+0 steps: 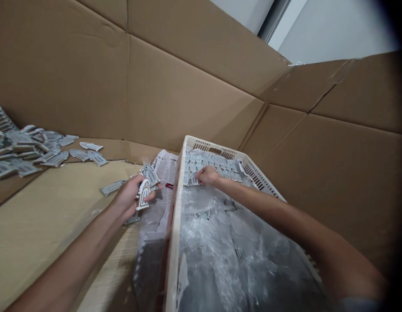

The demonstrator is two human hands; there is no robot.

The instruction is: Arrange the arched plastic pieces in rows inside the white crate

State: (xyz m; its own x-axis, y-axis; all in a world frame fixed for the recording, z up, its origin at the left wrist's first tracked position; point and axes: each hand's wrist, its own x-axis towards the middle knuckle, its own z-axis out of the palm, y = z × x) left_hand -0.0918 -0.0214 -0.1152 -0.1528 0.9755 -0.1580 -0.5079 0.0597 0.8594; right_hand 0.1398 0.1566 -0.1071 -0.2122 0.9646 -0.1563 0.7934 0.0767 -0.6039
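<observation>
My left hand (129, 195) is closed around a few small arched window-shaped pieces (143, 195), white and grey with cut-out patterns. More of these pieces lie on the board just behind and beneath that hand. Inside a white plastic crate (175, 234), my right hand (207, 175) pinches at a like piece (192, 180) at the front left of the laid-out rows. Its fingertips partly hide that piece. The rows of flat pieces (220, 162) fill the crate's far end, and crinkled clear plastic film (217, 242) covers its near part.
A large heap of the same pieces (25, 147) lies at the far left, with several loose ones (90, 151) beside it. Tall cardboard walls (188, 78) enclose the back and right. A red item (169, 186) and printed paper (165, 169) lie against the crate's left side.
</observation>
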